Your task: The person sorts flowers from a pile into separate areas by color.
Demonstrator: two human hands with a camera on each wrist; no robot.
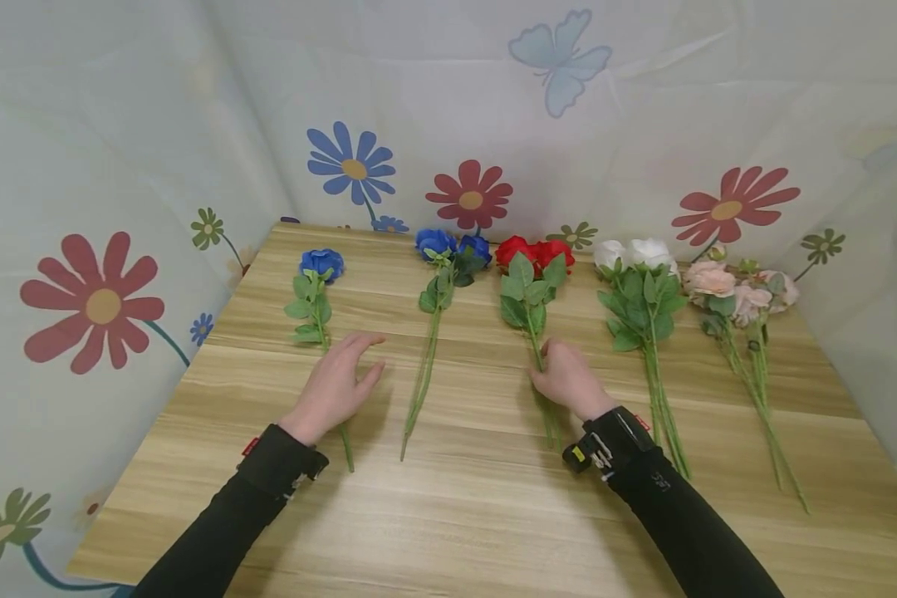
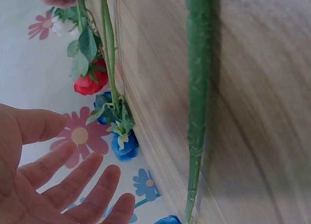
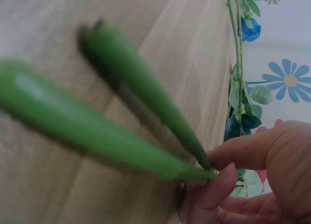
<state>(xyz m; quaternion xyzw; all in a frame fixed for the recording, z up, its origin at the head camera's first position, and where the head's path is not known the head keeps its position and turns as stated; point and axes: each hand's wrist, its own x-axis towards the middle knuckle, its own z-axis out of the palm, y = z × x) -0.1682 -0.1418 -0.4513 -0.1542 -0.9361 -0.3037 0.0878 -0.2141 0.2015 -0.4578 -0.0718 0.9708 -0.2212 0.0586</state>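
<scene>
My right hand (image 1: pixel 571 379) pinches the green stems (image 3: pixel 146 95) of two red roses (image 1: pixel 536 253) that lie on the wooden table. In the right wrist view, thumb and finger meet around both stems, whose cut ends point toward the camera. Over the stem of a single blue rose (image 1: pixel 322 264) hovers my left hand (image 1: pixel 334 388), fingers spread and relaxed, holding nothing. That stem (image 2: pixel 197 88) runs past the hand in the left wrist view, apart from the fingers. Two more blue roses (image 1: pixel 437 242) lie between my hands.
Right of the red roses lie white roses (image 1: pixel 650 254), then pale pink flowers (image 1: pixel 710 280) with long stems. The wooden table (image 1: pixel 448 523) meets a white curtain (image 1: pixel 419 75) printed with flowers and a butterfly at its back edge.
</scene>
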